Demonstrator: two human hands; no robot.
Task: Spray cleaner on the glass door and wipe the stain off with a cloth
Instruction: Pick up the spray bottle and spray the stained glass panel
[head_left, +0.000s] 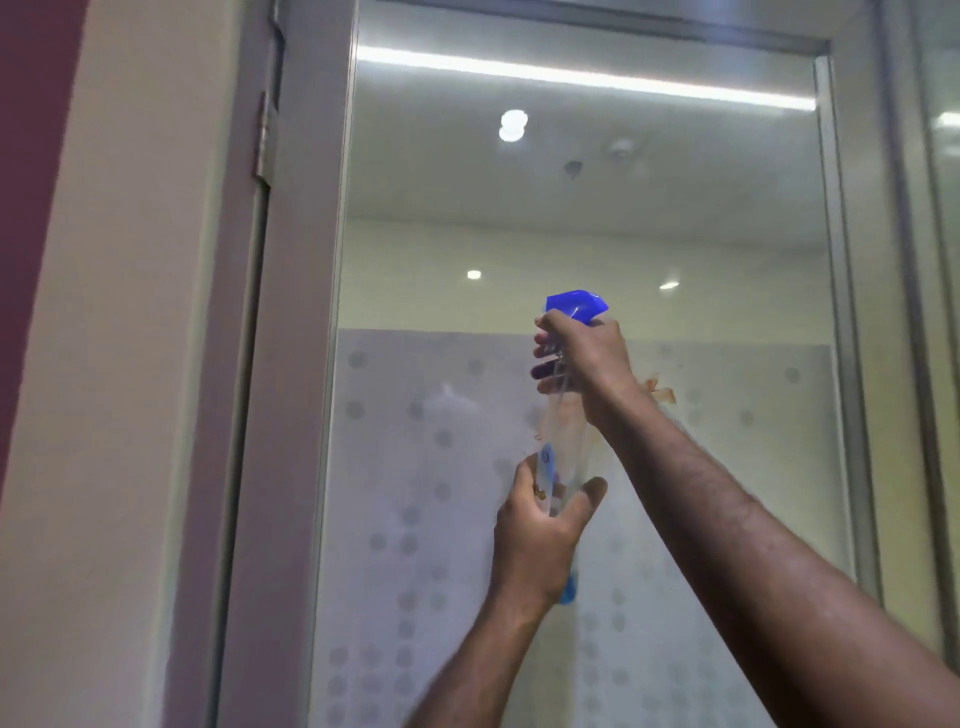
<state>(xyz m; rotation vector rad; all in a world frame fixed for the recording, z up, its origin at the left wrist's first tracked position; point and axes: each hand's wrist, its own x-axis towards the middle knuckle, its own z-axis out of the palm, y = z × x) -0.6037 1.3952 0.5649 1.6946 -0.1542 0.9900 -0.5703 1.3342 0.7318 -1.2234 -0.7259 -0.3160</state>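
Note:
A clear spray bottle (562, 441) with a blue trigger head is held up in front of the glass door (571, 234). My right hand (584, 358) grips the bottle's neck just under the blue head, fingers curled round the trigger. Lower down, my left hand (540, 535) cups the bottle's body, thumb and fingers wrapped around it. An orange-brown stain (662, 392) shows on the glass just right of my right wrist, partly hidden by it. No cloth is visible.
The door has a grey metal frame (306, 364) with a hinge (265, 135) at the upper left. A frosted dotted film (415, 519) covers the lower glass. A beige wall (119, 364) stands to the left; another glass panel (940, 208) lies at the right edge.

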